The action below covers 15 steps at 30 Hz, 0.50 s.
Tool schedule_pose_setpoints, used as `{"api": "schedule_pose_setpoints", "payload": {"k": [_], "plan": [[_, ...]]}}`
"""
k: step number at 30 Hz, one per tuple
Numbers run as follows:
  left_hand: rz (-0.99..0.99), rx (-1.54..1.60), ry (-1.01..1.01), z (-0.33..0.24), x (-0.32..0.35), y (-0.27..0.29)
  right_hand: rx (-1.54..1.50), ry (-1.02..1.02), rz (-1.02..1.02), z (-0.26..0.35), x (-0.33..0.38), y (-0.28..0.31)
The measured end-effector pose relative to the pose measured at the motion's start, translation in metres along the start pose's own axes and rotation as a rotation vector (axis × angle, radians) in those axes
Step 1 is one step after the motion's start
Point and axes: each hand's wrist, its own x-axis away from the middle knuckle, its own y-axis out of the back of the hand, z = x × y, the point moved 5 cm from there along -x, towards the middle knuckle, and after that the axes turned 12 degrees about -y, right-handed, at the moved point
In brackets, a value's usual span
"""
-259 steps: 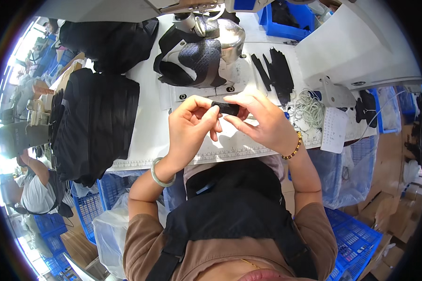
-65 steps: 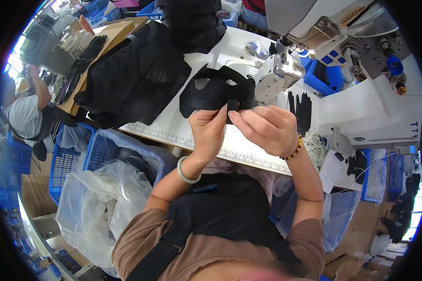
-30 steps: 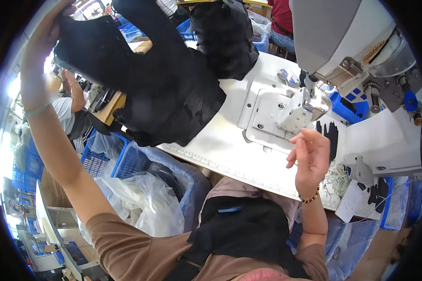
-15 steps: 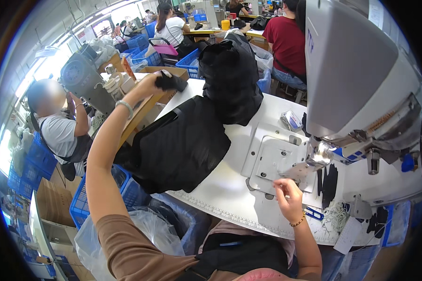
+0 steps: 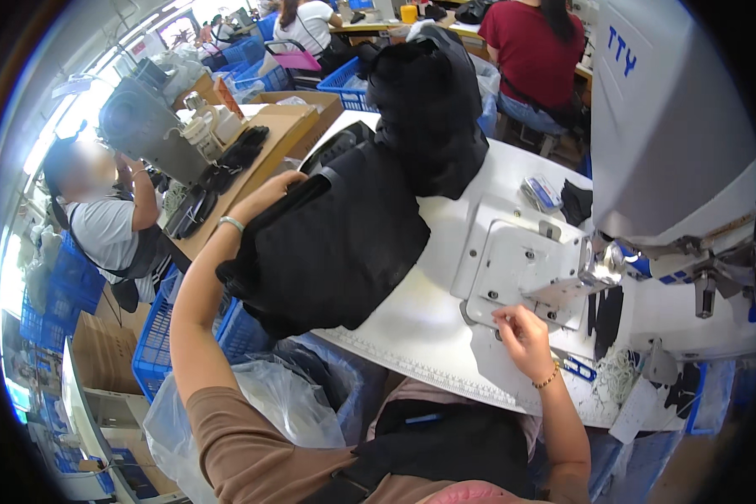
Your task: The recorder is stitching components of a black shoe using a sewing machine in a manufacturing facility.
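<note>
A large stack of black fabric pieces lies on the left part of the white sewing table. My left hand is at its far left edge, fingers closed over the fabric there and partly hidden. Just beyond that hand rests a smaller black piece. A tall black fabric bundle stands behind the stack. My right hand hovers by the near edge of the sewing machine's white plate, thumb and fingers pinched together. Whatever they may hold is too small to see.
The sewing machine head looms at the right. Blue thread snips, loose thread and black strips lie beside its plate. A small clear box sits behind. A co-worker works at the left; a plastic bag hangs below.
My left hand has let go of the small black piece beyond the stack and drawn back to the stack's edge. My right hand stays pinched by the plate. The view has shifted slightly.
</note>
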Motion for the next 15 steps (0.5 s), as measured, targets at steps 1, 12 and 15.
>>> {"api": "schedule_pose_setpoints", "payload": {"k": [1, 12, 15], "plan": [[-0.018, 0.156, 0.058, -0.005, 0.002, 0.002, 0.005, 0.019, -0.002, 0.0, 0.001, 0.001], [-0.539, -0.305, 0.043, -0.252, 0.109, 0.034, -0.057, 0.056, -0.026, 0.014, 0.007, 0.006], [-0.469, -0.751, 0.081, -0.277, 0.106, -0.031, -0.054, 0.115, -0.015, 0.023, 0.011, 0.005]]}}
